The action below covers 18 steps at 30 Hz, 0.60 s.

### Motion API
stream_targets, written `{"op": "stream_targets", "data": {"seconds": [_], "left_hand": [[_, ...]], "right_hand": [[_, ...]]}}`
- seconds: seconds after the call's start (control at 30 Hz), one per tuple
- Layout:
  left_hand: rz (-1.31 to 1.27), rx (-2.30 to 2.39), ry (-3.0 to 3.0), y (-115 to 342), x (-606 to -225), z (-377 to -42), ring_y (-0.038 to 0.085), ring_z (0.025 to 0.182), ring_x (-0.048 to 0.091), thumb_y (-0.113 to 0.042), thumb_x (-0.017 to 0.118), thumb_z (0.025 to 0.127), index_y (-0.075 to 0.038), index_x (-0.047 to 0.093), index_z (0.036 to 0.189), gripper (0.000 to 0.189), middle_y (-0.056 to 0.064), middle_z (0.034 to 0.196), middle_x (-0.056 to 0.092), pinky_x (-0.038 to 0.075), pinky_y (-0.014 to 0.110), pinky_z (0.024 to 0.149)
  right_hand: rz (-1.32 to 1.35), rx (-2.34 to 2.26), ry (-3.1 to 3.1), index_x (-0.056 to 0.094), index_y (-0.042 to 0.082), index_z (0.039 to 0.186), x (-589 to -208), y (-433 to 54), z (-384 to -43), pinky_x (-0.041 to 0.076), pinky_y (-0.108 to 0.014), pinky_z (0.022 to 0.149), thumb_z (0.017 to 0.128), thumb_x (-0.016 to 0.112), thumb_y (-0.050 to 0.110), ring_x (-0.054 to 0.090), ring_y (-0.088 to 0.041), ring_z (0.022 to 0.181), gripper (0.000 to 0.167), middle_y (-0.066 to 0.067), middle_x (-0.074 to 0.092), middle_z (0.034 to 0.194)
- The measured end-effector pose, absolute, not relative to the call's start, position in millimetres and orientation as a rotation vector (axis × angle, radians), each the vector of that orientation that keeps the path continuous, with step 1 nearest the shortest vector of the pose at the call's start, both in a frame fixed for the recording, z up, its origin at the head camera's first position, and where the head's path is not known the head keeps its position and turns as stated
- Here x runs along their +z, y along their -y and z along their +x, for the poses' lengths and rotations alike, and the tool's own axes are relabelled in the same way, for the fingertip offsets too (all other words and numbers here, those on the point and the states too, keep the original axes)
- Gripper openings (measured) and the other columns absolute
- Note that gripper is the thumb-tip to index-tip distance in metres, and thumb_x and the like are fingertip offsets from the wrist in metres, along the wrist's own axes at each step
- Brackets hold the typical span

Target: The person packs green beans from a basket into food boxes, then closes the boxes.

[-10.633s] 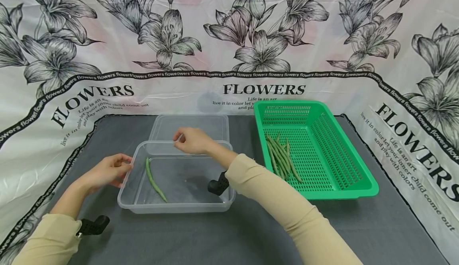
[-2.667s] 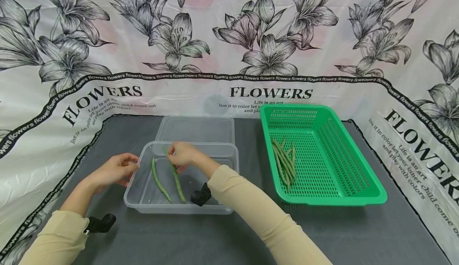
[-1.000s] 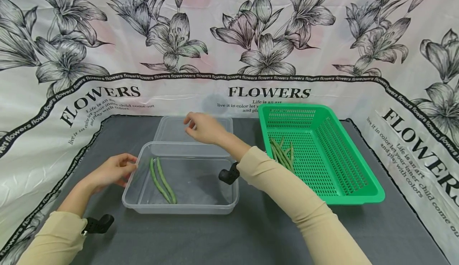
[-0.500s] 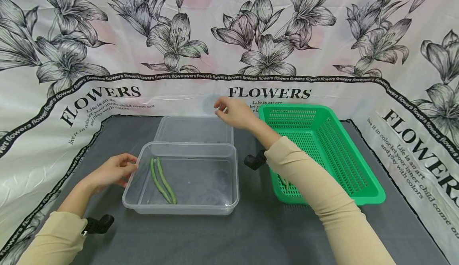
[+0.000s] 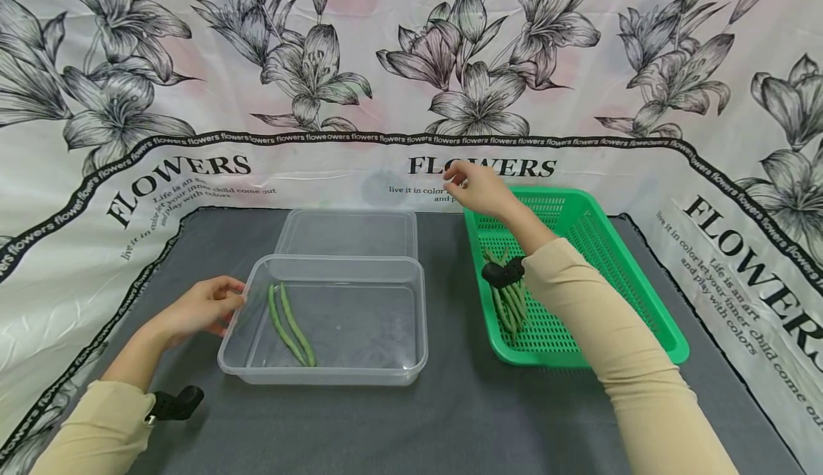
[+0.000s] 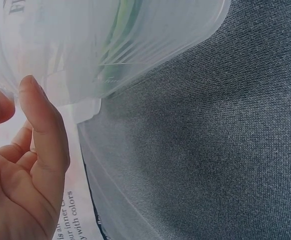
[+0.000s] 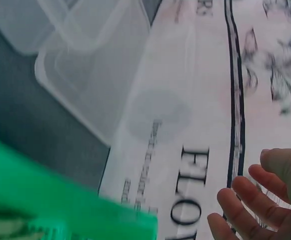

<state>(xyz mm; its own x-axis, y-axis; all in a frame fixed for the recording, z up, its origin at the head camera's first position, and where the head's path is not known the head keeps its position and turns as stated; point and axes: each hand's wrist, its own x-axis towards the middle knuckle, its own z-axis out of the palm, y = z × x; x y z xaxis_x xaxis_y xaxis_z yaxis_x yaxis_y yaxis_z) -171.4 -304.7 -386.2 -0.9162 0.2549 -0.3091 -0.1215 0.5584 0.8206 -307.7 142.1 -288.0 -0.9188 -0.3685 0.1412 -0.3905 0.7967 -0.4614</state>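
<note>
A clear plastic container (image 5: 363,318) stands on the grey cloth with two green beans (image 5: 297,326) lying side by side at its left. My left hand (image 5: 202,307) rests its fingertips against the container's left side; in the left wrist view, fingertips (image 6: 29,85) touch the outer wall. My right hand (image 5: 479,188) hangs in the air over the back left corner of the green basket (image 5: 656,318), fingers loosely bent and holding nothing, as the right wrist view also shows. Several green beans (image 5: 514,307) lie at the basket's left side, partly hidden by the wrist camera.
Flat behind the container lies its clear lid (image 5: 350,231). A white flower-printed cloth (image 5: 334,168) rises at the back and sides. Grey cloth (image 5: 450,303) separates the container from the basket.
My right hand has moved right, from above the lid to the basket's back left corner. Earlier it set a second green bean beside the first. The left hand stays at the container.
</note>
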Motion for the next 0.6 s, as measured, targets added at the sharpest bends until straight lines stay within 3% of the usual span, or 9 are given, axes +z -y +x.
{"op": "stream_targets", "data": {"seconds": [0.23,0.37,0.6], "left_hand": [[0.111,1.315,-2.396,305.4,-387.0,-172.9,0.021,0.086,0.054,-0.024,0.049,0.096,0.008,0.036,0.130,0.048,0.022,0.108,0.053,0.055,0.036,0.066],[0.119,1.310,-2.405,305.1,-386.9,-172.8,0.020,0.085,0.055,-0.025,0.048,0.097,0.008,0.037,0.129,0.047,0.020,0.107,0.054,0.055,0.037,0.066],[0.115,1.309,-2.400,304.7,-386.3,-172.7,0.021,0.086,0.055,-0.025,0.048,0.097,0.007,0.036,0.130,0.048,0.021,0.109,0.053,0.054,0.037,0.066]], "right_hand": [[0.463,0.765,3.002,0.054,0.004,0.119,-286.2,-182.2,-310.5,0.042,-0.044,0.075,0.095,0.048,0.023,0.056,-0.034,0.089,0.031,-0.019,0.059,0.114],[0.359,0.812,3.051,0.052,0.002,0.122,-295.1,-204.4,-311.1,0.042,-0.048,0.081,0.095,0.046,0.023,0.054,-0.036,0.099,0.034,-0.023,0.054,0.117],[0.200,0.904,3.171,0.046,-0.003,0.127,-317.0,-234.6,-310.6,0.050,-0.046,0.080,0.097,0.043,0.024,0.061,-0.038,0.093,0.041,-0.029,0.049,0.125]]}}
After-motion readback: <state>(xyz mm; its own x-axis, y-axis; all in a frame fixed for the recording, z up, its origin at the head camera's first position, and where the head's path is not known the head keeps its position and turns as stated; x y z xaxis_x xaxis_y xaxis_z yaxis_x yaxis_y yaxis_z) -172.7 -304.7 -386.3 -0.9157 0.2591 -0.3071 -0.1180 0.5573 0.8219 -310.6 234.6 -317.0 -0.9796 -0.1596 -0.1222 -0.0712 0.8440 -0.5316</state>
